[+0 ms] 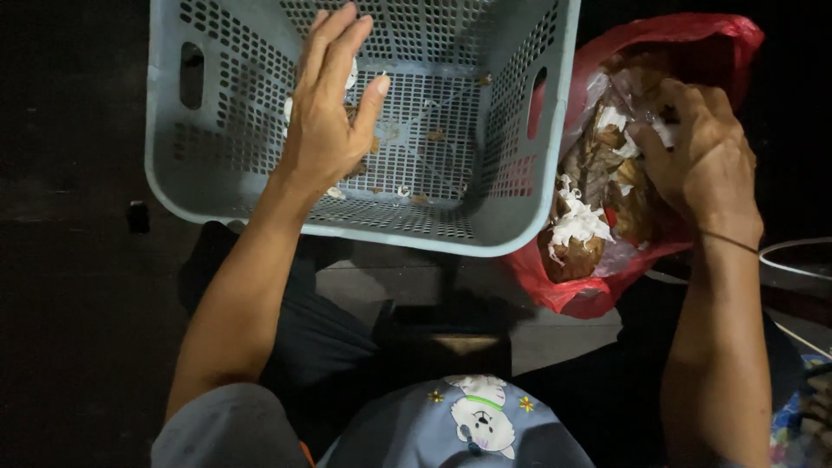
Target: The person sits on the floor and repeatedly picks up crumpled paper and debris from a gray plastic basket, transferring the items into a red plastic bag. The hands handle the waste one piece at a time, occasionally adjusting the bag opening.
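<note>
From the head view, we see our left hand [325,113] held flat and open over the basket [173,186], a pale blue perforated crate filling the upper middle of the frame; the fingers are spread and grip nothing. A few brown and white scraps [431,135] lie scattered on its slotted floor.

At the upper right, our right hand [704,156] is curled into the red bag [568,290], fingers closed on a clump of husks [598,186], brown papery pieces mixed with white shreds. The bag leans against the basket's right wall, touching it.

We judge the step in hand to be sorting: one hand picks from the bag while the other works at the basket. The next move would call for a firm pinch so that loose flakes do not spill between bag and basket.

No label or sign shows on either container. A white cord [793,251] curves at the right edge.
</note>
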